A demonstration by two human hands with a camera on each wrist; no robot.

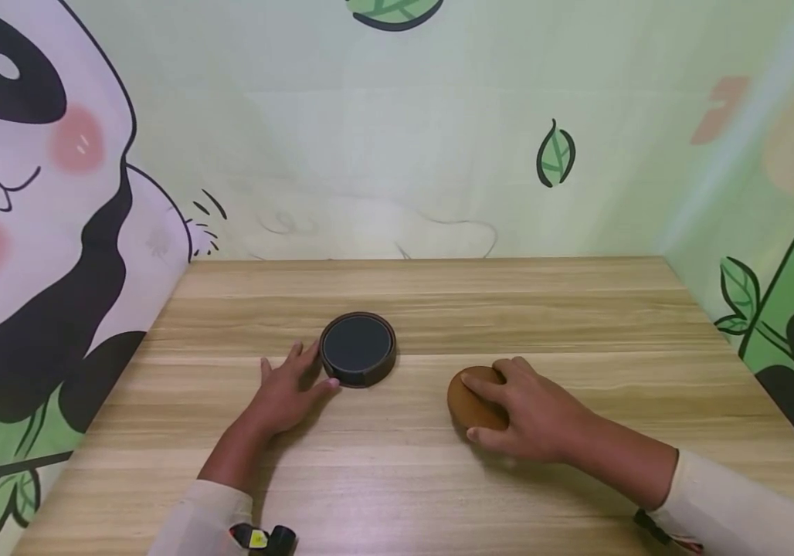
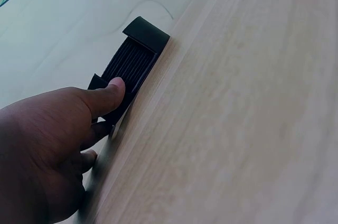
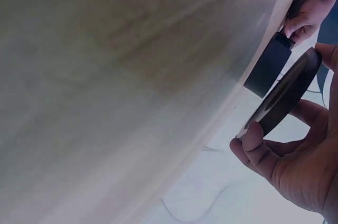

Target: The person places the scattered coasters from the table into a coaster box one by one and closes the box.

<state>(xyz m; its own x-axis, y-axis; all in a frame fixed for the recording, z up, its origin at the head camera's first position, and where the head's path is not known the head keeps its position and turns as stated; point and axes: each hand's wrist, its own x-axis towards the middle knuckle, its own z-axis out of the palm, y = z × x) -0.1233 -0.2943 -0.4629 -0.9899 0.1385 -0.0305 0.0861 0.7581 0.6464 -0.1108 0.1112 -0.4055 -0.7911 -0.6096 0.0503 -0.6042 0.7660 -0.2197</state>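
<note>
A round black coaster holder [image 1: 358, 345] sits on the table, with a dark disc on top. In the left wrist view, thin stacked layers [image 2: 129, 61] show through the slot in its side. My left hand [image 1: 287, 392] holds the holder at its near left edge, thumb at the slot and fingers along the side. To the right, my right hand [image 1: 539, 413] grips a round brown coaster [image 1: 475, 398] by its rim. The right wrist view shows this coaster [image 3: 288, 92] tilted, raised off the table at least on one side, its underside partly visible.
The wood-grain table [image 1: 397, 479] runs back to a pale green wall [image 1: 397, 154] printed with leaves and a panda [image 1: 28, 177]. Side walls close in at left and right. A strap with a small black device [image 1: 268, 538] is on the left wrist.
</note>
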